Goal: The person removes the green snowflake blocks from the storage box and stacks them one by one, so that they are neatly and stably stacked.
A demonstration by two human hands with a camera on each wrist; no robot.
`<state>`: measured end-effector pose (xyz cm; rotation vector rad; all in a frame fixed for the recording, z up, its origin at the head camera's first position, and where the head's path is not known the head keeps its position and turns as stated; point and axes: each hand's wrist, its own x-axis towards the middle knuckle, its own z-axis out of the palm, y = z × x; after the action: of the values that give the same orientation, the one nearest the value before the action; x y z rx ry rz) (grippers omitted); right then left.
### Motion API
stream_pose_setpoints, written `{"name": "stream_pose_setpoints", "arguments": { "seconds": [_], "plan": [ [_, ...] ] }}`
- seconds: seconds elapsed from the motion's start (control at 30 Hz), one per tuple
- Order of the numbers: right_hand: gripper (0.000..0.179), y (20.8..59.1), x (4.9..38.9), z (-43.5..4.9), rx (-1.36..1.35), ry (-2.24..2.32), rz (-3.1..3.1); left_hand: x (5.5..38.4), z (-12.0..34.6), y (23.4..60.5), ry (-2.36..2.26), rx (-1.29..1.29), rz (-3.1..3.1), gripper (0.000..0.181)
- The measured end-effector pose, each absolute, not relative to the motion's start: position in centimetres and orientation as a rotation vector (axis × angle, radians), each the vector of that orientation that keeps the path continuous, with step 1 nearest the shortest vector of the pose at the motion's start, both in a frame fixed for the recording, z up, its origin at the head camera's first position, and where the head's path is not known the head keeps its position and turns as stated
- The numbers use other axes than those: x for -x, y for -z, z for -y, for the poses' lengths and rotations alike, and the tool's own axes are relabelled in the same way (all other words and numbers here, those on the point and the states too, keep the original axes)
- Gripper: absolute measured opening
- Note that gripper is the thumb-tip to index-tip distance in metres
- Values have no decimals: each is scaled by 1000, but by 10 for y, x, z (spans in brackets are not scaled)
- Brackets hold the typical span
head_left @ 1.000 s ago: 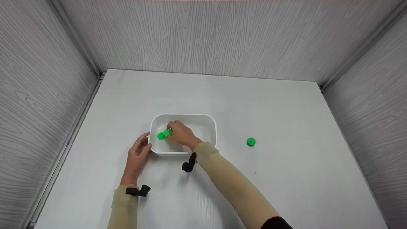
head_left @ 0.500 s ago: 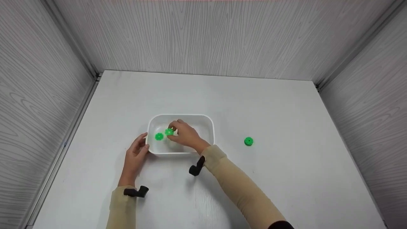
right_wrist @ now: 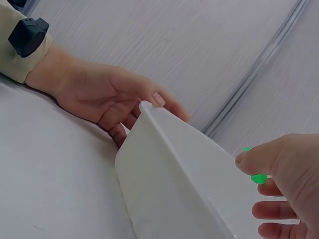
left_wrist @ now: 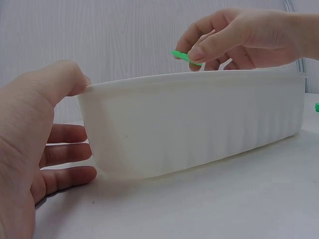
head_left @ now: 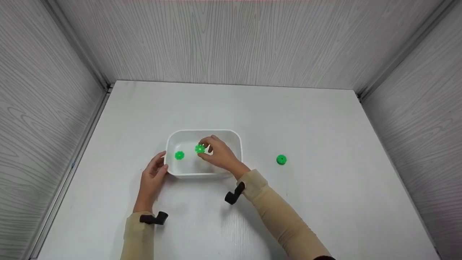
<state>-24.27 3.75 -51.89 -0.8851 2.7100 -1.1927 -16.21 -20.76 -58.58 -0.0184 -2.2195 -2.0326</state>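
A white rectangular plastic tub (head_left: 202,174) stands on the table. My left hand (head_left: 151,183) rests against its left end, thumb at the rim and relaxed fingers along the outer wall in the left wrist view. Over the tub, my right hand (head_left: 222,153) pinches a green notched plastic disc (head_left: 199,148) between thumb and fingers. In the left wrist view this disc (left_wrist: 184,56) shows thin and edge-on, above the rim; the right wrist view has it partly covered by the thumb. Another green notched disc (head_left: 179,155) lies on the tub floor, towards the left.
On the white table (head_left: 325,202), right of the tub, lies a thicker green round piece (head_left: 281,159) with small holes, perhaps stacked discs. Grey wood-grain panels (head_left: 231,43) enclose the table at the back and both sides.
My right hand has lifted one green disc away from the other and drawn it rightwards and up. The left hand has kept its place at the tub's end.
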Motion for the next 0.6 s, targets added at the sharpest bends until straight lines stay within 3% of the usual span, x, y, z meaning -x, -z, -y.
{"name": "stream_pose_setpoints", "arguments": {
  "seconds": [0.3, 0.6],
  "plan": [
    [29, 519, 235, -54, 936, 1350, -2681, 153, 203, 566, 2015, -1, 2254, 45],
    [29, 522, 224, -72, 889, 1529, -2639, 163, 209, 590, 2040, 0, 2223, 45]
  ]
}}
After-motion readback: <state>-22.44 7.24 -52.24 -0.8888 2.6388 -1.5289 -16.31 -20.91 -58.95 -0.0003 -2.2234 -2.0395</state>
